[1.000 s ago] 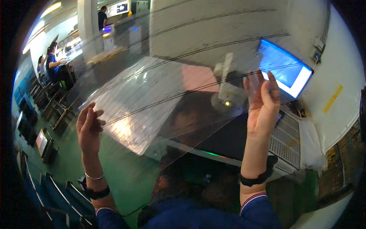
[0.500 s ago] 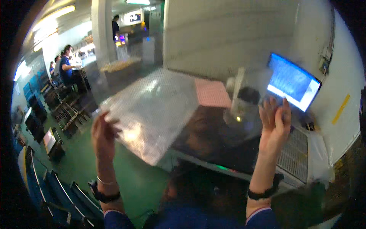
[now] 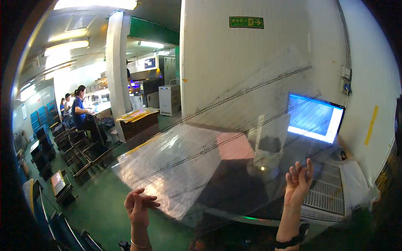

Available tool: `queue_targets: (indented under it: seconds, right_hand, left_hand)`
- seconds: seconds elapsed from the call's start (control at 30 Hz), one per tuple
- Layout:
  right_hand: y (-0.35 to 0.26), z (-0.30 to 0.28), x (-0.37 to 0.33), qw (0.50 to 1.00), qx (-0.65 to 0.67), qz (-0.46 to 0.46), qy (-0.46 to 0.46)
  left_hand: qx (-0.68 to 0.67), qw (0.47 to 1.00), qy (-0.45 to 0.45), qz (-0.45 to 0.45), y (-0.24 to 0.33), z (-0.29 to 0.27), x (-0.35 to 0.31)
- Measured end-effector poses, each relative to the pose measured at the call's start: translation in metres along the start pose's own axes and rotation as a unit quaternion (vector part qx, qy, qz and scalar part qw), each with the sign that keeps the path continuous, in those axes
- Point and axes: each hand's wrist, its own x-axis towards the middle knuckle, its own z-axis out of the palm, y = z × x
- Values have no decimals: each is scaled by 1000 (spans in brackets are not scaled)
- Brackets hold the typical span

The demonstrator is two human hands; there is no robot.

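A large, see-through film sheet (image 3: 247, 138) printed with dark dotted lines is held up between my hands, tilted in front of the wall. My left hand (image 3: 139, 206), fingers pointing right, closes on its lower left part. On the lower right, my right hand (image 3: 298, 180) has its thumb and fingers at the film, the palm turned toward me. Through the film show a shiny clear sheet (image 3: 171, 163) and a pink square sheet (image 3: 235, 146), both lying on the dark worktable (image 3: 238, 188). Exactly where the fingers pinch the film is hard to make out.
A lit monitor (image 3: 312, 118) stands at the back right, behind a pale upright stand (image 3: 257, 129). A slotted grille (image 3: 326, 190) is set beside my right forearm. Several racks (image 3: 77, 146) stand at left, and a person (image 3: 80, 108) sits at a bench farther off.
My view has tilted up, so the hands and table appear lower. My left hand has come inward. The film's dotted lines now show clearly, where before it was blurred.
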Motion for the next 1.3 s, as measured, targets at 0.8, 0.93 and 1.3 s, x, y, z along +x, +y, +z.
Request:
queue_targets:
  seconds: [0.8,0.93,1.3]
  right_hand:
    - [-18,-10,-7,999,45,-12,-1]
    - [-19,-9,-9,999,40,-16,7]
    - [-16,-9,-11,998,53,-19,-3]
  left_hand:
    - [9,1000,9,-7,-11,-5,-13]
    - [22,999,49,2,-23,-13,-16]
    - [14,999,40,-21,-22,-15,-18]
